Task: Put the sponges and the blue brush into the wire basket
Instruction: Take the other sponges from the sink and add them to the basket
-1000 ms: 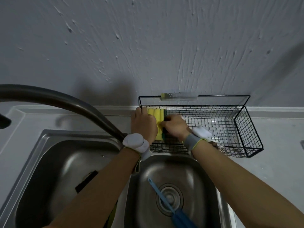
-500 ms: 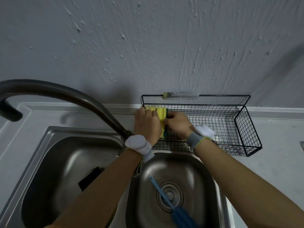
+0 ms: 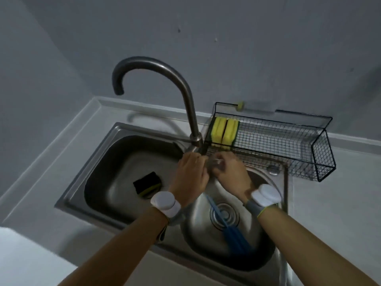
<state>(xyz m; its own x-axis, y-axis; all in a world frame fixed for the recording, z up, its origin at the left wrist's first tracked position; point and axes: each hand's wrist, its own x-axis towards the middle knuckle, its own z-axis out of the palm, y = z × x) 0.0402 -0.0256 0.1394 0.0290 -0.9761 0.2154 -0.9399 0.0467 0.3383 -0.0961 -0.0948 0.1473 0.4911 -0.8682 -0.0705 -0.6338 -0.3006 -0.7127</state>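
Two yellow sponges (image 3: pixel 224 131) stand on edge side by side in the left end of the black wire basket (image 3: pixel 321 157). A dark sponge with a yellow-green layer (image 3: pixel 147 184) lies in the left sink basin. The blue brush (image 3: pixel 235 238) lies across the drain in the right basin, bristle end toward me. My left hand (image 3: pixel 191 172) and my right hand (image 3: pixel 231 172) hover close together over the divider between the basins, just in front of the basket. Neither holds anything, and their fingers are loosely curled.
A tall curved faucet (image 3: pixel 185 96) rises just left of the basket, behind my left hand. The steel double sink (image 3: pixel 103 153) is set in a pale counter against a grey wall. A small pale holder (image 3: pixel 255 109) is fixed to the wall above the basket.
Both hands let go of the yellow sponges and drew back out of the basket toward the sink. The sponges stay standing at the basket's left end. My view pulled back and left.
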